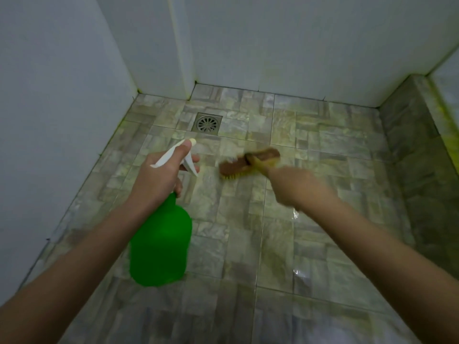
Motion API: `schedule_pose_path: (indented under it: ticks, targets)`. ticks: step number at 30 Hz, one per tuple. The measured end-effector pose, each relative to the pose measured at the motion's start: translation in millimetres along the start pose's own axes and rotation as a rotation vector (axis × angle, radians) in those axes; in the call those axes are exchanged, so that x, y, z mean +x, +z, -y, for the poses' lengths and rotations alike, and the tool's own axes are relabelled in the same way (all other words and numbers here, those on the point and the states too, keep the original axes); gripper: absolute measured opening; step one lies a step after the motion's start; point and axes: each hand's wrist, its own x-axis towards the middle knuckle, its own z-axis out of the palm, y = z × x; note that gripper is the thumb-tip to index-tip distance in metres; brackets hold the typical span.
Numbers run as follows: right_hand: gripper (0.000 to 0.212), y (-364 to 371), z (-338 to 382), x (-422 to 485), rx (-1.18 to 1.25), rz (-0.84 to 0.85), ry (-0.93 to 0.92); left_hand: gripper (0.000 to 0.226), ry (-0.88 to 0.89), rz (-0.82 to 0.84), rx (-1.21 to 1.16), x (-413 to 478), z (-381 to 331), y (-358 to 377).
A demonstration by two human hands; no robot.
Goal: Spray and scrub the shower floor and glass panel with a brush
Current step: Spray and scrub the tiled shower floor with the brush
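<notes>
Green spray bottle [161,244], probably light plastic, hangs at seven o'clock, left hand [159,180] curled round its neck and trigger. Right hand [295,187], blurred, grips the stiff brush [248,162] by its handle at centre, on the slick-looking floor [323,145].

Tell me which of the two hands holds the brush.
The right hand grips the brush; the left hand holds the green spray bottle instead.

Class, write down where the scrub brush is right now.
In the head view, the scrub brush is just right of centre on the shower floor, gripped by the right hand, nearer than the drain and right of the spray bottle.
</notes>
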Motion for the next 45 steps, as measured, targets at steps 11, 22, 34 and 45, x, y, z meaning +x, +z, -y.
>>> schedule_pose_path:
  ticks: [11, 22, 34, 45]
  targets:
    - [0.1, -33.4, 16.6, 79.7, 0.108, -0.115, -0.119, 0.032, 0.021, -0.054, -0.033, -11.5, 9.5, -20.2]
    - [0.094, -34.4, 22.7, 110.4, 0.067, -0.15, -0.042, 0.054, -0.055, -0.051, 0.031, -4.7, 20.3, -11.5]
    - [0.045, 32.4, -51.3, 44.9, 0.201, -0.14, 0.235, 0.048, -0.346, 0.088, 0.113, -25.3, 58.1, 42.4]
    - [0.03, 42.1, -47.5, 42.8, 0.386, -0.099, 0.219, 0.053, -0.115, 0.023, 0.307, -42.4, 48.7, 43.3]
